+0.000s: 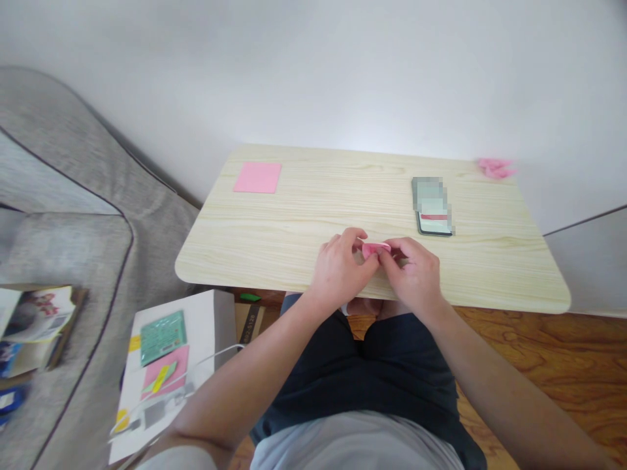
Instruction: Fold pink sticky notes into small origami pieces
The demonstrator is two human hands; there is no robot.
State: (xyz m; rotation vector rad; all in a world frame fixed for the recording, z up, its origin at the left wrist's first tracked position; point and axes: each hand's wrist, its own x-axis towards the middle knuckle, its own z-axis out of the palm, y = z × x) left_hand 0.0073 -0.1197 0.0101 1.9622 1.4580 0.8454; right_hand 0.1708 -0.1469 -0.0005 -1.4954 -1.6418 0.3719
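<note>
A small folded piece of pink paper [376,248] is pinched between both hands over the near edge of the light wooden table [294,222]. My left hand [340,267] grips its left side with the fingers curled round it. My right hand [414,271] holds the right side, fingertips pressed on the fold. Most of the paper is hidden by my fingers.
A flat pink sheet [257,177] lies at the table's far left, a phone [432,206] at the right, a crumpled pink paper shape [496,168] at the far right corner. A grey sofa [63,215] is on the left; a white box [166,365] with papers stands by my knee.
</note>
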